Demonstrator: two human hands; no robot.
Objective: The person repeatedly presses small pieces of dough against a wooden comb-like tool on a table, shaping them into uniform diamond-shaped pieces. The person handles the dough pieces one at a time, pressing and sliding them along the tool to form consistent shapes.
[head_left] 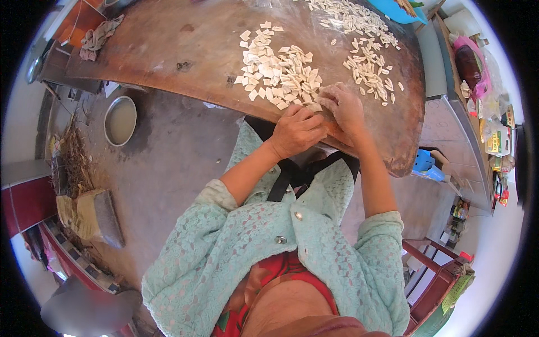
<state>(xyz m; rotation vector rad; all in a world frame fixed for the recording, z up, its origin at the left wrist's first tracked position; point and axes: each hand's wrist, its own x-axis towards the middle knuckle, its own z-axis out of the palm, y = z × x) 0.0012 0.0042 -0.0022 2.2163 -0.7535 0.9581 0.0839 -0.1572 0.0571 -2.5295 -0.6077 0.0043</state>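
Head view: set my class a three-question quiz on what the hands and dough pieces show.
1. True or false: both hands work at the near edge of the wooden board.
2. Which heap lies nearest the left hand? A flat cut dough pieces; B folded dough shapes.
3. What round thing sits on the floor, left of the board?

Key: 1 true, right hand too; 2 A; 3 a metal basin.
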